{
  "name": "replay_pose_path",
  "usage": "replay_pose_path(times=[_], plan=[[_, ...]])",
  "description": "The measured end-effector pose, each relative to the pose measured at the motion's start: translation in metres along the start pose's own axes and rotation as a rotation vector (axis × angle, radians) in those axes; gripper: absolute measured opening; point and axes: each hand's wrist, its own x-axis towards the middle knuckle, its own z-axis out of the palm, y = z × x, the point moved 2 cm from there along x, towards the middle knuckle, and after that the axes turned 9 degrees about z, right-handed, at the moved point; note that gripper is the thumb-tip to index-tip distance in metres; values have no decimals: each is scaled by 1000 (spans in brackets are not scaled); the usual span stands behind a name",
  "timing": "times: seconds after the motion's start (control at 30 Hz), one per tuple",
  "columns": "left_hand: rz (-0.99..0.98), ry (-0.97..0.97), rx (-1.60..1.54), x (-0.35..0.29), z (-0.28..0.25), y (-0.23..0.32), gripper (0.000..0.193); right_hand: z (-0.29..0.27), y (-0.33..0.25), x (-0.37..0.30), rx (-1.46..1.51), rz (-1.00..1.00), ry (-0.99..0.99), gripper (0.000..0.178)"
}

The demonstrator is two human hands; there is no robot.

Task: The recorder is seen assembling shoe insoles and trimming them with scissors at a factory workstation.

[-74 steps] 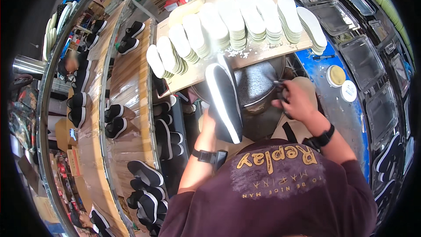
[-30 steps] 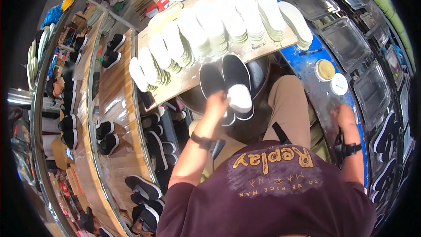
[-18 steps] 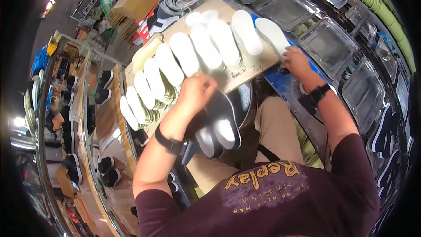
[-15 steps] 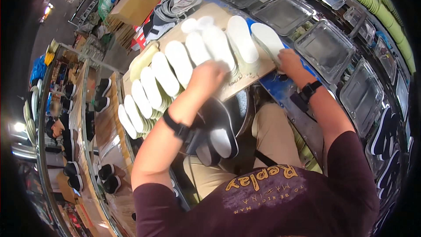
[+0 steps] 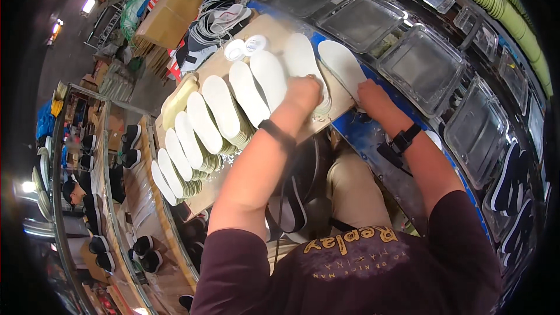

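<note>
Shoes: black fabric slip-ons with white soles (image 5: 296,204) sit low, beneath the left forearm.
Left hand (image 5: 304,93): fingers curled over the near end of a white, foot-shaped insole stack (image 5: 300,55), second from right; grip cannot be told.
Right hand (image 5: 372,98): fingers bent inward at the rightmost white insole stack's (image 5: 339,61) near end; hold unclear.
Far side: round white lids (image 5: 255,44) on the tan wooden board (image 5: 274,27).

Bright on the white insoles (image 5: 220,107), near blown out; dark below my left arm (image 5: 251,172). Lamps (image 5: 88,5) glare upper left. Fisheye bends my shelf (image 5: 140,198) edges, corners black.
</note>
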Motion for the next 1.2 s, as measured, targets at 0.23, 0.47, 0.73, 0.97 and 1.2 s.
replay_pose_path(times=[0.23,0.47,0.73,0.97,1.2], plan=[[-306,577,-47,-77,-60,5,13,-11,24,-2,-4,-6,34,12],[-558,1114,-652,-331,-128,38,21,-162,-43,-111,559,2,660,20],[-943,1284,-761,-523,-123,121,11,-179,-126,-210,1203,256,8,20],[-733,819,-761,-487,-71,171,6,-155,-218,-230,793,-126,54,23],[-230,488,-506,-442,-47,192,11,-132,-282,-251,517,-919,-98,24]])
